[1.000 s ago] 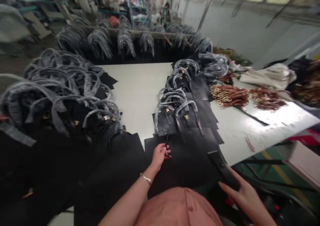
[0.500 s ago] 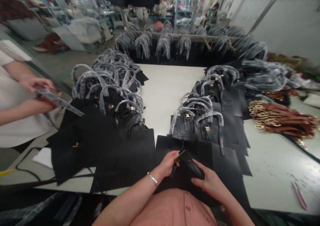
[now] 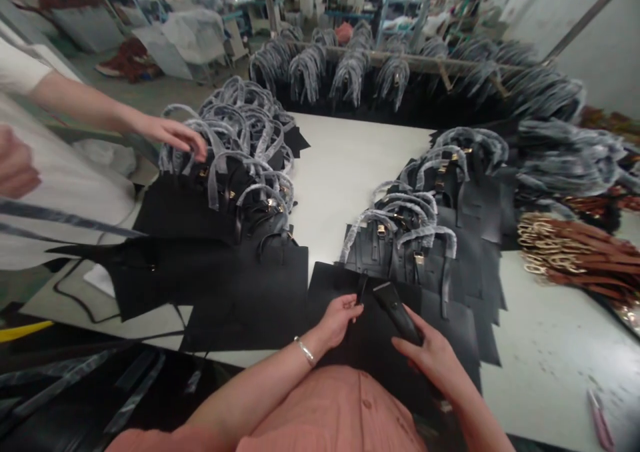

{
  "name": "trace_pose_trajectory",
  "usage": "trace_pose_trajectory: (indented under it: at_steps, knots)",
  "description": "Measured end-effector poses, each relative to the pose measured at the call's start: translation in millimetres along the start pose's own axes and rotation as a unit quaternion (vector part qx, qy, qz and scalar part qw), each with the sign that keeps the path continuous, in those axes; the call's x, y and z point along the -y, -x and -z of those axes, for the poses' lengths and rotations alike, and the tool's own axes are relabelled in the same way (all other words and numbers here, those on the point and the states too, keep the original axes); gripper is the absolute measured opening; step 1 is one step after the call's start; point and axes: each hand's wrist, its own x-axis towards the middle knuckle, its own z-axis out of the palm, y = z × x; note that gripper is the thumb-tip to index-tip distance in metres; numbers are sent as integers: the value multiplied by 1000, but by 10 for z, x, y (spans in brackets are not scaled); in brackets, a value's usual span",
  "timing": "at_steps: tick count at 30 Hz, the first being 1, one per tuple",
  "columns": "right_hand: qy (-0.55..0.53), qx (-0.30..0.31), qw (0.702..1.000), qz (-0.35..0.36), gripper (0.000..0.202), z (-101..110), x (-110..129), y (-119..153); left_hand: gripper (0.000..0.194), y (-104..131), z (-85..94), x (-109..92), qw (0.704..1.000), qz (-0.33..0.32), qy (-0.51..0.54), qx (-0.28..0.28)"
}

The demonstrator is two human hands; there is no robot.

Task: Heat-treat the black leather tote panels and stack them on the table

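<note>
My left hand [image 3: 341,319] is closed, its fingertips pinching a thin black strap [image 3: 362,287] over a black leather panel [image 3: 335,280]. Just to the right, my right hand [image 3: 429,349] is wrapped round a black handheld tool [image 3: 397,312], its flat end pointing up and left towards the strap. The panel lies at the table's front edge, close to my body. Beyond my right hand, overlapping black bag pieces [image 3: 460,265] carry plastic-wrapped handles [image 3: 427,233] and gold buckles.
A co-worker's hand [image 3: 183,139] reaches over the left pile of wrapped handles [image 3: 240,122]. Brown straps with gold clasps [image 3: 575,249] and pink-handled snips [image 3: 600,419] lie on the white table [image 3: 540,345] at right. More wrapped handles [image 3: 350,72] hang from a rail behind.
The tool has moved away from my left fingertips, and the gold piece seen there is no longer visible. The co-worker's hand has reached out to the left pile. The view has shifted.
</note>
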Motion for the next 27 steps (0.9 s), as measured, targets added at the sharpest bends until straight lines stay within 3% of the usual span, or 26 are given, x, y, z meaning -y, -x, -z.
trace_pose_trajectory:
  at_steps: [5, 9, 12, 17, 22, 27]
  knots:
    - [-1, 50, 999, -21, 78, 40, -78, 147, 44, -34, 20, 129, 994, -76, -64, -55]
    - [-5, 88, 996, 1, 77, -87, -51, 129, 34, -37, 3, 155, 985, -112, -119, -50]
    - [-5, 77, 997, 14, 75, -139, -5, 34, 31, -29, -47, 155, 972, -132, -190, -41]
    - [25, 12, 1000, 2, 79, -26, -129, -51, 36, -153, 0, 35, 898, -174, -390, -103]
    - [29, 8, 998, -61, 83, 86, -468, -9, 33, -426, 242, -239, 847, -203, -465, -156]
    - [19, 4, 995, -93, 88, 69, -686, 56, 49, -646, 322, -379, 801, -189, -544, -163]
